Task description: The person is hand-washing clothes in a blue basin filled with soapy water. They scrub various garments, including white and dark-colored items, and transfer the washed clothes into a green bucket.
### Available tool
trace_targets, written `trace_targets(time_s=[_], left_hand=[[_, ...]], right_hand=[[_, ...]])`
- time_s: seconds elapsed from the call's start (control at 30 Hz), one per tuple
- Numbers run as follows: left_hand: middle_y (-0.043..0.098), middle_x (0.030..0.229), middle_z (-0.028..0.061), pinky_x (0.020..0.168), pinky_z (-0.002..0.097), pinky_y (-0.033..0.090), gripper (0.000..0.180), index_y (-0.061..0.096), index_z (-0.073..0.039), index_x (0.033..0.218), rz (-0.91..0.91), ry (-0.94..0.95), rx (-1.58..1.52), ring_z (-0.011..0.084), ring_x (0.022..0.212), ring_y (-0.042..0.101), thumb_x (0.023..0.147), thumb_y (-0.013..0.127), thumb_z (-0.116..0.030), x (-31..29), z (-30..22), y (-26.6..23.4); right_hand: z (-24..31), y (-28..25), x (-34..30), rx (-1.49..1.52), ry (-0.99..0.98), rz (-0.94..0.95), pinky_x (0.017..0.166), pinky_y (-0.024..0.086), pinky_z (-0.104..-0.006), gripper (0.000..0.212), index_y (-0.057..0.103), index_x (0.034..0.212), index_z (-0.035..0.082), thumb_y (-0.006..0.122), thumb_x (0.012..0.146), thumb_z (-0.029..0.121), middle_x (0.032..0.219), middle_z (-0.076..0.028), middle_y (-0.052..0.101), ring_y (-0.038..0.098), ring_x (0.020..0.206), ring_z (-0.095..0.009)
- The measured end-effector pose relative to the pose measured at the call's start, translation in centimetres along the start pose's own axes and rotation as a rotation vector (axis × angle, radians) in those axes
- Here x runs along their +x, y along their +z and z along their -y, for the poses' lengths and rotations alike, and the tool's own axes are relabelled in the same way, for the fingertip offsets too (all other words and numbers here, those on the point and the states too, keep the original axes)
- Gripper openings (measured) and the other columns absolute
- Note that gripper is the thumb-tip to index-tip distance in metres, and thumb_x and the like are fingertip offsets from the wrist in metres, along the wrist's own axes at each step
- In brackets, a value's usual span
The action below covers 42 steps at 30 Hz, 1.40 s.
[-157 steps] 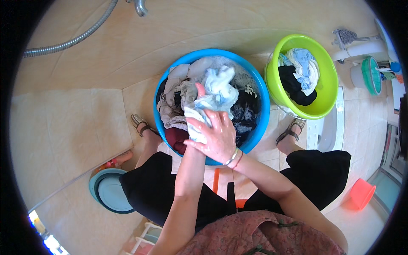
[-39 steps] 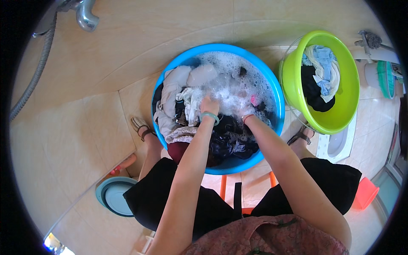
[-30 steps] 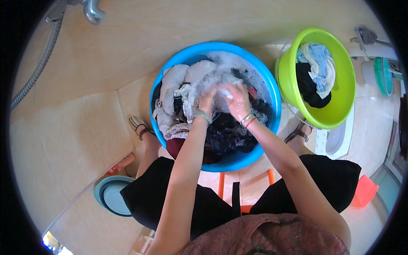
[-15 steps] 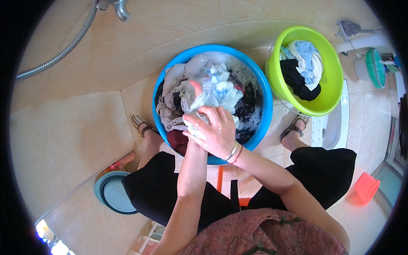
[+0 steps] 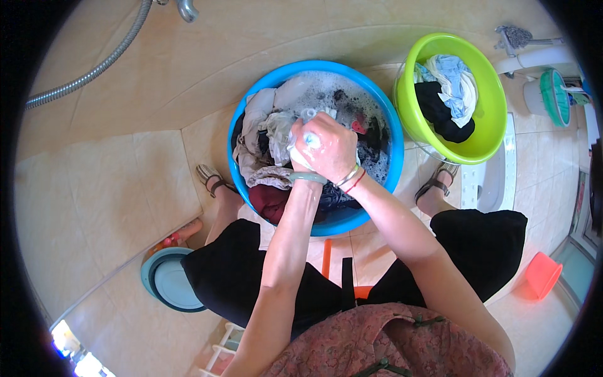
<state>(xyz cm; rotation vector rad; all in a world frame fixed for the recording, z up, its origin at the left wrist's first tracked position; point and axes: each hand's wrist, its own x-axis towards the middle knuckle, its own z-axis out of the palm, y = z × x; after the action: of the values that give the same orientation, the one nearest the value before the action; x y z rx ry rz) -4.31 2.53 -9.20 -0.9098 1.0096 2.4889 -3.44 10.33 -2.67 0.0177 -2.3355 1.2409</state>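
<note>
Over a large blue basin point(image 5: 394, 160) of soapy water, my two hands are pressed together on a wet white cloth point(image 5: 301, 157). My right hand point(image 5: 333, 144) lies on top, its fingers curled round the bunched cloth, with suds on its back. Beneath it is my left hand point(image 5: 300, 168), mostly covered, closed on the same cloth; a pale green bangle circles its wrist. Around them in the basin soak a beige garment point(image 5: 252, 138), a dark red cloth point(image 5: 269, 202) and black clothes point(image 5: 375, 135), with white foam point(image 5: 314, 81) along the far side.
A lime-green bucket point(image 5: 493, 119) with white, light blue and black clothes stands to the right, beside a white squat toilet point(image 5: 502, 173). Grey-blue basins point(image 5: 179, 286) lie at lower left, an orange-red container point(image 5: 543, 275) at lower right. A shower hose point(image 5: 100, 75) hangs at upper left.
Both hands have moved forward, further over the basin, and are clasped more tightly. The white and blue cloth that was spread over the foam is now gathered mostly under my hands.
</note>
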Motion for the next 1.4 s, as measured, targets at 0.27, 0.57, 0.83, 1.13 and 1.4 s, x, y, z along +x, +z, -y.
trace_targets(time_s=[0.27, 0.57, 0.83, 1.13, 1.4], left_hand=[[0.063, 0.114, 0.0064, 0.092, 0.0338, 0.046, 0.041, 0.056, -0.004, 0.12, -0.023, 0.102, 0.085, 0.0189, 0.104, 0.06, 0.094, 0.053, -0.036, -0.6, 0.7, -0.1], [0.047, 0.137, 0.0103, 0.091, 0.0467, 0.046, 0.057, 0.043, -0.024, 0.14, 0.068, -0.021, 0.999, 0.0284, 0.124, 0.047, 0.09, 0.062, -0.042, 1.5, -2.7, -2.7], [0.022, 0.152, 0.0204, 0.112, 0.0551, 0.019, 0.052, 0.045, -0.028, 0.14, 0.289, 0.912, 2.209, 0.0388, 0.141, 0.018, 0.09, 0.057, -0.038, 4.3, 0.2, -2.8], [0.016, 0.156, 0.0184, 0.115, 0.0547, 0.006, 0.057, 0.03, -0.023, 0.149, 0.287, 0.228, 2.439, 0.0381, 0.143, 0.015, 0.097, 0.031, -0.046, 8.7, 3.8, -5.2], [0.031, 0.152, 0.0094, 0.115, 0.0537, 0.013, 0.056, 0.037, -0.015, 0.145, 0.622, -0.182, 2.668, 0.0298, 0.14, 0.028, 0.095, 0.033, -0.04, 12.1, 3.8, -3.9]], right_hand=[[-11.6, 1.3, -1.2, -0.02, 0.623, -0.145, 0.067, 0.051, -0.0381, 0.024, 0.067, 0.082, 0.006, 0.071, 0.078, 0.029, 0.078, -0.016, 0.067, 0.065, 0.071, -0.032], [-13.9, 0.4, -3.9, -0.052, 0.178, -0.045, 0.091, 0.046, -0.0364, 0.023, 0.067, 0.1, 0.013, 0.073, 0.078, 0.009, 0.119, -0.01, 0.051, 0.049, 0.113, -0.028], [-15.3, 3.3, -6.6, -0.358, 0.209, 0.447, 0.099, 0.04, -0.0475, 0.066, 0.053, 0.128, 0.026, 0.072, 0.069, 0.003, 0.136, -0.007, 0.039, 0.041, 0.116, -0.036], [-22.4, 9.3, -10.5, 0.218, 0.613, 0.305, 0.106, 0.036, -0.0482, 0.053, 0.047, 0.135, 0.02, 0.058, 0.083, 0.016, 0.144, -0.02, 0.036, 0.037, 0.128, -0.043], [-29.0, 10.1, -12.7, -0.462, 0.554, 1.155, 0.111, 0.027, -0.0486, 0.054, 0.052, 0.132, 0.011, 0.05, 0.089, 0.043, 0.139, -0.02, 0.045, 0.04, 0.129, -0.04]])
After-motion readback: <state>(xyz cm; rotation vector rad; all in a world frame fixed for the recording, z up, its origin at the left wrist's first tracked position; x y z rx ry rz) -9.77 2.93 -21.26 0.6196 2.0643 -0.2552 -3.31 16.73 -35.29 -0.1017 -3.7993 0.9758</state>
